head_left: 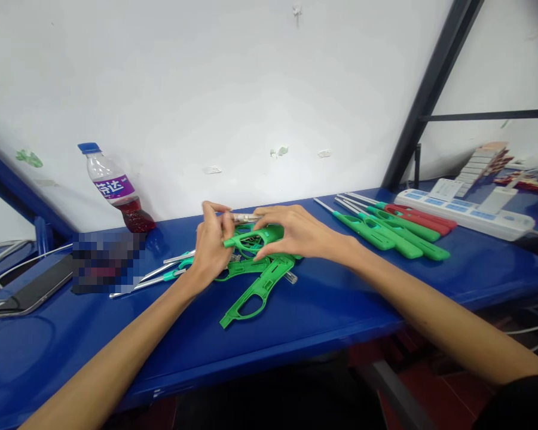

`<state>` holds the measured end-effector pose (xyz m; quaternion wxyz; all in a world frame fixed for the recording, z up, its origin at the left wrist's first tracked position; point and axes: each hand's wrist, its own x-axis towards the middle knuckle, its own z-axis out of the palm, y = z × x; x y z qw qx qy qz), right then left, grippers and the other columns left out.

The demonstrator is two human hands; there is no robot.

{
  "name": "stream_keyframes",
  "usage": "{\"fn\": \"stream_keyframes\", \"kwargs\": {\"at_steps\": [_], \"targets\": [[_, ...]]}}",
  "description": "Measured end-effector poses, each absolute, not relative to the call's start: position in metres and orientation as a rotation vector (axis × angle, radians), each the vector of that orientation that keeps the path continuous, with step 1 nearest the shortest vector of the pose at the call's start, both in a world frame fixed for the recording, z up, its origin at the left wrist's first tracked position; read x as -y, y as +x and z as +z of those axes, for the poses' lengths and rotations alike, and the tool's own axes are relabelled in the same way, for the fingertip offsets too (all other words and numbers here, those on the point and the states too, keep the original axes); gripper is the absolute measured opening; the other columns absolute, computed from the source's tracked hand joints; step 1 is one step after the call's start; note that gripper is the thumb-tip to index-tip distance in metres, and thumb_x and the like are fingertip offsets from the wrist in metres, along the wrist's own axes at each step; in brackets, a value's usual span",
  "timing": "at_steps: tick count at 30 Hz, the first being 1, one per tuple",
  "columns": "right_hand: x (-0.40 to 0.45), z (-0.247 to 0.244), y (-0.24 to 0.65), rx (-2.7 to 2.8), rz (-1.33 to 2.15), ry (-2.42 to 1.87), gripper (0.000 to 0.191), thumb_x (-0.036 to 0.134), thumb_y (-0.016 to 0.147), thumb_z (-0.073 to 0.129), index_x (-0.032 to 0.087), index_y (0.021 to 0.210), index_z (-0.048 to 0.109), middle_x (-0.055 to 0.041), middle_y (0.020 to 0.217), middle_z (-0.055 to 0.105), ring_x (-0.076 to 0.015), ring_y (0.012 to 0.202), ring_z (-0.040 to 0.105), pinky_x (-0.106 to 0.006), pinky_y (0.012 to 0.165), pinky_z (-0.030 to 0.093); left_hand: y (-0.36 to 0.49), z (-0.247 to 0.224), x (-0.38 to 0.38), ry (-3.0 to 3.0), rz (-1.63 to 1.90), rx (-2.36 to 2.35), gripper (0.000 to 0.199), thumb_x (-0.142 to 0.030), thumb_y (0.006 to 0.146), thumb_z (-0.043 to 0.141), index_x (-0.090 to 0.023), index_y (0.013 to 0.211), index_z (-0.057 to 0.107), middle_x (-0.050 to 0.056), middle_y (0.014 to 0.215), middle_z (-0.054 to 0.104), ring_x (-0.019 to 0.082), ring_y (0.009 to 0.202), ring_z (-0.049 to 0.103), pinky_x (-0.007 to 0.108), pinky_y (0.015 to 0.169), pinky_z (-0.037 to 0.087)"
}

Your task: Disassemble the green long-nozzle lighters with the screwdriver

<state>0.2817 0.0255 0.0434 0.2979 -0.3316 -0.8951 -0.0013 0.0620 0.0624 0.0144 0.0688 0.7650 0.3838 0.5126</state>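
Observation:
My right hand (291, 230) holds a green plastic casing half (253, 240) with an oval opening, between thumb and fingers. My left hand (214, 239) is closed, its fingers on a small clear cylinder (242, 218) that reaches to my right fingertips. Below them, another green casing half (255, 292) lies on the blue table with its inner side up, partly over more green parts. A clear piece (291, 277) pokes out beside it. Metal tubes with teal collars (168, 276) lie left of my left hand, their ends partly hidden by it.
A bottle of dark red drink (116, 188) leans at the wall. A phone (33, 286) and cables lie at the left of the blue table (323, 310). At right are green lighters (394, 236), red ones (424, 220) and a white power strip (466, 215). A dark frame stands behind.

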Motion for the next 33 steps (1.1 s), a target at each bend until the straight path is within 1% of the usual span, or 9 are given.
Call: {"fn": "stream_keyframes", "kwargs": {"at_steps": [4, 9, 12, 15, 17, 20, 25, 29, 33], "targets": [[-0.027, 0.042, 0.285, 2.358, -0.002, -0.902, 0.048, 0.056, 0.077, 0.083, 0.019, 0.106, 0.073, -0.0116, 0.134, 0.069, -0.0284, 0.116, 0.068, -0.039, 0.097, 0.051, 0.048, 0.018, -0.071, 2.200, 1.599, -1.134, 0.006, -0.032, 0.108, 0.031, -0.027, 0.107, 0.034, 0.007, 0.092, 0.078, 0.019, 0.078, 0.078, 0.035, 0.066, 0.061], [-0.030, 0.041, 0.287, 2.355, -0.006, -0.901, 0.049, 0.056, 0.077, 0.083, 0.019, 0.108, 0.074, -0.0134, 0.142, 0.064, -0.0299, 0.130, 0.062, -0.043, 0.106, 0.048, 0.041, 0.022, -0.072, 2.270, 1.472, -1.118, 0.009, -0.034, 0.106, 0.042, -0.026, 0.109, 0.043, 0.006, 0.094, 0.079, 0.021, 0.092, 0.077, 0.040, 0.083, 0.061], [-0.031, 0.041, 0.288, 2.390, 0.001, -0.903, 0.049, 0.058, 0.080, 0.080, 0.018, 0.108, 0.074, -0.0134, 0.144, 0.062, -0.0298, 0.128, 0.062, -0.043, 0.105, 0.050, 0.046, 0.025, -0.068, 2.358, 1.431, -1.095, 0.015, -0.033, 0.105, 0.045, -0.026, 0.117, 0.050, 0.006, 0.109, 0.077, 0.020, 0.100, 0.074, 0.040, 0.086, 0.058], [-0.032, 0.041, 0.290, 2.399, 0.002, -0.909, 0.048, 0.057, 0.082, 0.079, 0.018, 0.110, 0.074, -0.0127, 0.143, 0.063, -0.0298, 0.125, 0.064, -0.043, 0.102, 0.051, 0.048, 0.028, -0.066, 2.454, 1.412, -1.071, 0.017, -0.031, 0.102, 0.051, -0.025, 0.113, 0.062, 0.006, 0.117, 0.072, 0.021, 0.107, 0.068, 0.040, 0.090, 0.055], [-0.033, 0.041, 0.291, 2.401, 0.005, -0.914, 0.048, 0.056, 0.081, 0.079, 0.018, 0.110, 0.074, -0.0128, 0.142, 0.062, -0.0299, 0.125, 0.063, -0.043, 0.103, 0.050, 0.047, 0.028, -0.066, 2.502, 1.382, -1.066, 0.017, -0.033, 0.099, 0.055, -0.024, 0.104, 0.069, 0.005, 0.114, 0.070, 0.022, 0.106, 0.065, 0.041, 0.091, 0.052], [-0.033, 0.041, 0.292, 2.412, 0.002, -0.922, 0.048, 0.057, 0.081, 0.079, 0.019, 0.111, 0.073, -0.0121, 0.144, 0.061, -0.0299, 0.127, 0.062, -0.042, 0.103, 0.050, 0.044, 0.028, -0.067, 2.524, 1.310, -1.079, 0.023, -0.039, 0.099, 0.057, -0.023, 0.095, 0.073, 0.004, 0.103, 0.069, 0.021, 0.098, 0.065, 0.040, 0.088, 0.050], [-0.034, 0.041, 0.292, 2.449, -0.026, -0.924, 0.049, 0.056, 0.081, 0.080, 0.018, 0.112, 0.073, -0.0126, 0.143, 0.062, -0.0303, 0.130, 0.059, -0.043, 0.106, 0.048, 0.042, 0.026, -0.070, 2.522, 1.218, -1.025, 0.021, -0.042, 0.096, 0.064, -0.024, 0.095, 0.075, 0.003, 0.098, 0.072, 0.020, 0.095, 0.065, 0.034, 0.079, 0.049], [-0.034, 0.039, 0.292, 2.468, -0.026, -0.932, 0.049, 0.055, 0.081, 0.080, 0.017, 0.112, 0.074, -0.0136, 0.143, 0.062, -0.0315, 0.131, 0.060, -0.045, 0.108, 0.048, 0.040, 0.025, -0.073, 2.546, 1.185, -0.965, 0.015, -0.037, 0.091, 0.070, -0.023, 0.092, 0.076, 0.004, 0.093, 0.073, 0.019, 0.091, 0.065, 0.035, 0.080, 0.049], [-0.035, 0.037, 0.291, 2.483, -0.044, -0.946, 0.052, 0.056, 0.080, 0.080, 0.017, 0.113, 0.074, -0.0142, 0.145, 0.062, -0.0314, 0.133, 0.059, -0.046, 0.110, 0.048, 0.039, 0.023, -0.074, 2.582, 1.146, -0.915, 0.014, -0.030, 0.095, 0.064, -0.022, 0.091, 0.075, 0.004, 0.093, 0.073, 0.019, 0.089, 0.065, 0.036, 0.081, 0.049]]}}
